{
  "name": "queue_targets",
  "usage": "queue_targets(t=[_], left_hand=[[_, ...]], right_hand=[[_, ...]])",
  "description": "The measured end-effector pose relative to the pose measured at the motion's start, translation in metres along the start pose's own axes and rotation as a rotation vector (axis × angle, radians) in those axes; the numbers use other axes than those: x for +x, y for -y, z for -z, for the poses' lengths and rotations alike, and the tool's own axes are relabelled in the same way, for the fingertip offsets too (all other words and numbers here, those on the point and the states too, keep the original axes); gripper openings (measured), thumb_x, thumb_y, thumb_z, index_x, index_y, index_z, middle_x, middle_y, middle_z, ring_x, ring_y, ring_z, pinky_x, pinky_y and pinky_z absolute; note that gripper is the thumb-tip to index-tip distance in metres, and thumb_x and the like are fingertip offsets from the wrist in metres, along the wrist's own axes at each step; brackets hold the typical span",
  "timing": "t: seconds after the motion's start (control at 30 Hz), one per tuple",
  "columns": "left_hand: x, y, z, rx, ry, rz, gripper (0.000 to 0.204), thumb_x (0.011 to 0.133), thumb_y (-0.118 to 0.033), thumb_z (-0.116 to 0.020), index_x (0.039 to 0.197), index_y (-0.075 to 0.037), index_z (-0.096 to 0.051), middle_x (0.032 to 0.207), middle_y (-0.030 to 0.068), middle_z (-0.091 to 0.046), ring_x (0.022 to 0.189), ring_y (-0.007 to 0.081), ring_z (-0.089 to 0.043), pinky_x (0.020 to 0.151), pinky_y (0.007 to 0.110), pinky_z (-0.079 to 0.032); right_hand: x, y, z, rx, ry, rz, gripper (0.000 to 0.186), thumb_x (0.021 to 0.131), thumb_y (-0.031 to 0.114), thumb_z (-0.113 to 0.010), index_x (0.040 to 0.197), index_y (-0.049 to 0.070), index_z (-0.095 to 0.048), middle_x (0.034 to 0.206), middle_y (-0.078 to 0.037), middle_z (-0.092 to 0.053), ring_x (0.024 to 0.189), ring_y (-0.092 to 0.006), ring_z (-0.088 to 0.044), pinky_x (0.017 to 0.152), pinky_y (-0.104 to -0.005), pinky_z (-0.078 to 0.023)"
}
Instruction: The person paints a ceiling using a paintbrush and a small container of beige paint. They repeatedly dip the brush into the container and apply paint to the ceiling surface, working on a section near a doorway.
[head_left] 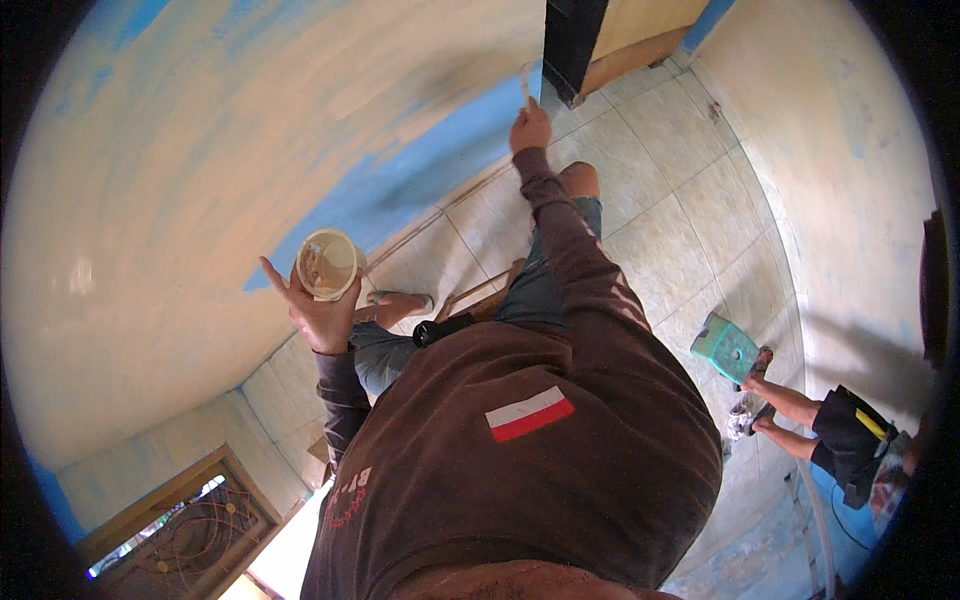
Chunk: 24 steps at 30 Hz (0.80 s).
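My left hand (pixel 318 312) grips a small round pale plastic cup (pixel 328 262) holding beige paint, near the wall. My right hand (pixel 530 128) is closed on the handle of a slim paintbrush (pixel 525 88), held at the blue band (pixel 430 160) low on the wall, beside a dark-edged doorway or cabinet edge (pixel 560 55). The wall (pixel 200 170) above the band has streaky beige paint over blue. Whether the brush touches the wall is hard to tell.
A tiled floor (pixel 660 220) lies below me. At right, another person's legs (pixel 790 405) are beside a turquoise plastic stool (pixel 725 345) and a beige wall (pixel 800 130). A wooden-framed opening (pixel 205 470) is at lower left.
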<state>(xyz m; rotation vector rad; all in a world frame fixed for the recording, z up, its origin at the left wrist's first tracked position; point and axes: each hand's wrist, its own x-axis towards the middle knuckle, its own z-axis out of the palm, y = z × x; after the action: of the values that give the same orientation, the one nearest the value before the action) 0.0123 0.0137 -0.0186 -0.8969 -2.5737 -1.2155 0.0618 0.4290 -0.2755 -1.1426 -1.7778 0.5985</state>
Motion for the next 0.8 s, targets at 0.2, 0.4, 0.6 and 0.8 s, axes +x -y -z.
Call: queue_targets(t=[0.2,0.4,0.6,0.8], left_hand=[[-0.002,0.002,0.000,-0.003,-0.028,-0.010,0.132,0.065,-0.015,-0.091,0.160,-0.007,0.001,0.120,0.0195,-0.067,0.111,0.0295,-0.067,0.095,0.040,-0.054],[-0.001,0.004,-0.001,-0.022,-0.032,-0.001,0.134,0.064,-0.017,-0.092,0.160,-0.007,0.001,0.120,0.0195,-0.067,0.111,0.0298,-0.067,0.095,0.040,-0.054],[-0.002,0.003,0.000,-0.011,-0.027,0.008,0.133,0.065,-0.017,-0.092,0.159,-0.006,0.002,0.121,0.0202,-0.066,0.112,0.0297,-0.066,0.096,0.040,-0.054],[-0.002,0.009,-0.001,-0.041,-0.047,0.007,0.134,0.065,-0.017,-0.092,0.160,-0.006,0.002,0.120,0.0197,-0.066,0.113,0.0291,-0.066,0.095,0.040,-0.054]], right_hand=[[-0.075,0.081,-0.017,0.099,0.107,-0.071,0.045,0.095,0.009,-0.055,0.137,-0.004,-0.050,0.099,-0.025,-0.061,0.093,-0.0439,-0.058,0.081,-0.0527,-0.048],[-0.149,0.119,-0.012,0.257,0.200,0.040,0.042,0.095,0.008,-0.056,0.135,0.000,-0.053,0.098,-0.023,-0.062,0.092,-0.0419,-0.060,0.079,-0.0511,-0.049],[-0.122,0.075,0.027,0.319,0.311,-0.175,0.044,0.095,0.015,-0.054,0.135,-0.003,-0.052,0.114,-0.028,-0.062,0.107,-0.0456,-0.057,0.095,-0.0531,-0.045],[0.004,-0.018,0.016,-0.053,-0.032,-0.066,0.045,0.090,0.006,-0.052,0.133,-0.004,-0.052,0.105,-0.029,-0.063,0.098,-0.0463,-0.060,0.087,-0.0528,-0.048]])
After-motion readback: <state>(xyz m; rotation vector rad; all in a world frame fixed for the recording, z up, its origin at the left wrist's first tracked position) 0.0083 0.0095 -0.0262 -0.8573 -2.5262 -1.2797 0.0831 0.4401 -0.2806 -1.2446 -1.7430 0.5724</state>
